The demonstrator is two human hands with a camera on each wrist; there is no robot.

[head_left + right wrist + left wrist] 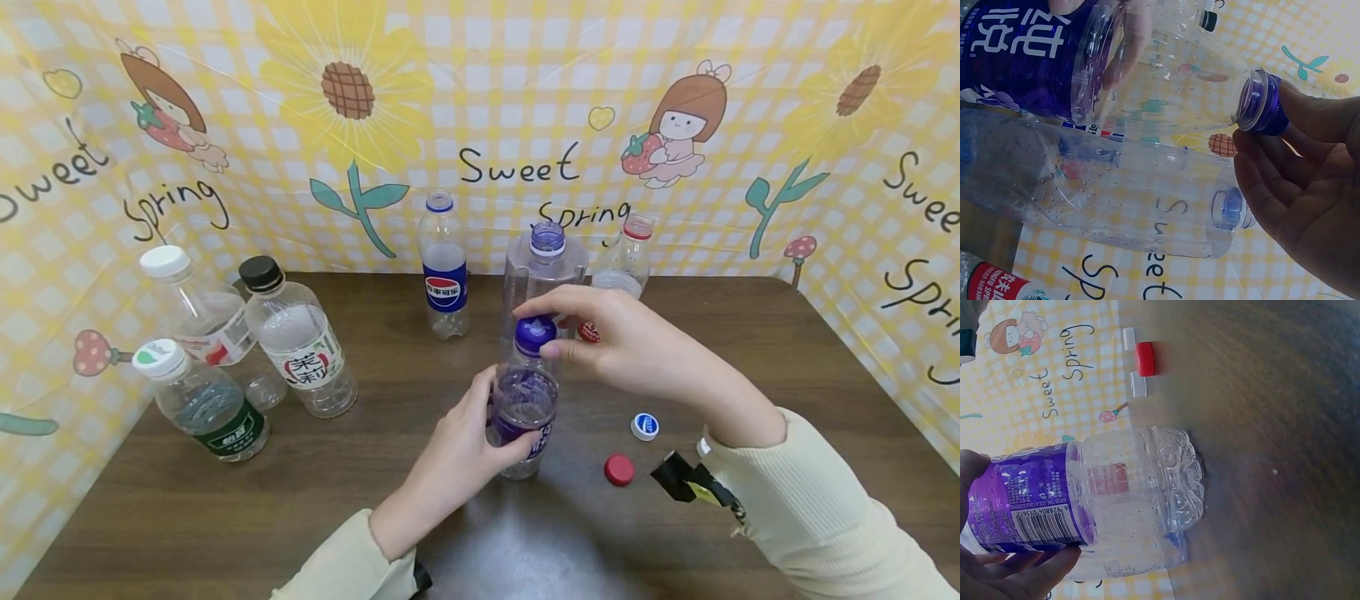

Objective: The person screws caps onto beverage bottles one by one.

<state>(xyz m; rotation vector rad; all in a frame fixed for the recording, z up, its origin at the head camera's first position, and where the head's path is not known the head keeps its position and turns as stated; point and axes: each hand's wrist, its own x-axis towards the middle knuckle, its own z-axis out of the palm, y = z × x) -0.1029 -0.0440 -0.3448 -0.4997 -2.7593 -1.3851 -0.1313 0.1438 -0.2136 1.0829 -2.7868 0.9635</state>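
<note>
Standing close together on the left of the desk [360,508] were the green-label bottle [204,408], the tall white-cap bottle [202,312] and the black-cap bottle [300,342]. All three wore their caps, so maybe they were kept as one group. Next, further back, stood the blue-label bottle [444,271] with no cap on. Near the middle, the left hand [457,446] was wrapped round the purple-label bottle [523,400], most likely so it would not spin or tip. This bottle was upright in front of the big clear bottle [521,279], which had an open top. The right hand [622,342] pinched the purple cap [536,332] on its neck from above, which looked like a good grip for turning. I could not tell how tight the cap was. Behind that hand was the open red-ring bottle [624,265]. Nearer lay a red cap [619,469] and a blue-and-white cap [645,427], perhaps left there to be easy to reach.
</note>
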